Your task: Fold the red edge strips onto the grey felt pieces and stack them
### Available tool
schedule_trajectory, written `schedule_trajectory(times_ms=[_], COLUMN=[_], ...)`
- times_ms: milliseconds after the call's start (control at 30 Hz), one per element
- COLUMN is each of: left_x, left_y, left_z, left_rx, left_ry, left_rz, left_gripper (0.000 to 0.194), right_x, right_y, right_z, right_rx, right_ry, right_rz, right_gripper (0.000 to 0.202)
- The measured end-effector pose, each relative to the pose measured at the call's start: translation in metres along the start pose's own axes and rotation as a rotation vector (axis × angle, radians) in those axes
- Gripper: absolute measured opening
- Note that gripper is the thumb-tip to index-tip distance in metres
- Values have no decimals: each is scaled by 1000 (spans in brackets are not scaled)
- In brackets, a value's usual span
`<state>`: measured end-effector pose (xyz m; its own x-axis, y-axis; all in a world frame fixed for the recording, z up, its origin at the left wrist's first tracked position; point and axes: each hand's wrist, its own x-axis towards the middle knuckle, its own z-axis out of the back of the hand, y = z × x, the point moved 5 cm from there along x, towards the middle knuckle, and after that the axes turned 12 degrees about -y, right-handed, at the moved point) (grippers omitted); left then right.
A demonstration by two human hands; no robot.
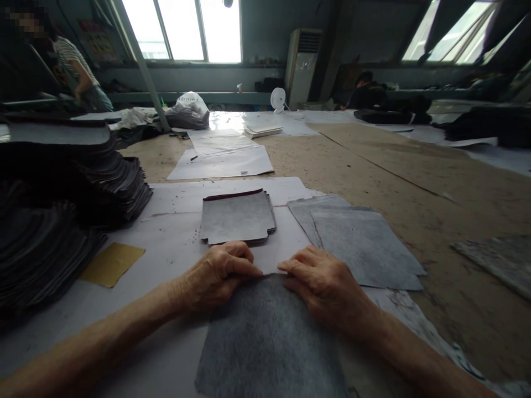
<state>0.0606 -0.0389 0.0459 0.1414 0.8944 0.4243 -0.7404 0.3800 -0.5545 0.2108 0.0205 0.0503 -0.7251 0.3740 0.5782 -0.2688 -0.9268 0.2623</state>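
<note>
A grey fabric piece [269, 337] lies in front of me, its far edge pinched between the fingertips of both hands. My left hand [224, 271] is closed on that edge at the left, thumb and forefinger together. A short way to the right, my right hand [319, 279] grips the same edge. Just beyond my hands sits a small stack of grey pieces with notched corners [236, 215], a dark red strip along its far edge. Several flat grey fabric sheets [357, 240] overlap on the table to the right of my right hand.
Tall piles of dark fabric [112, 177] stand at the left, near a yellowish-brown card [114, 264]. White paper sheets [224, 163] lie farther back. A plastic bag [188, 110] and small white fan [277, 99] are at the far side. Two people [81, 72] are in the background.
</note>
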Motion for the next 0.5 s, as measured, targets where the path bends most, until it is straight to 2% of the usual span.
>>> schedule_trajectory(times_ms=[100, 200, 333, 500], left_x=[-5, -8, -11, -11], left_y=[-3, -8, -11, -12], left_z=[1, 2, -1, -3], left_rx=[32, 82, 140, 163], left_ry=[-1, -9, 30, 42], left_rz=[-166, -287, -357, -397], left_gripper=[34, 36, 36, 32], right_x=[-4, -10, -12, -12], right_y=[7, 15, 21, 23], right_z=[5, 7, 6, 4], right_rx=[-21, -91, -153, -130], right_ry=[-81, -102, -30, 12], right_rz=[136, 269, 358, 397], right_gripper=[21, 24, 24, 23])
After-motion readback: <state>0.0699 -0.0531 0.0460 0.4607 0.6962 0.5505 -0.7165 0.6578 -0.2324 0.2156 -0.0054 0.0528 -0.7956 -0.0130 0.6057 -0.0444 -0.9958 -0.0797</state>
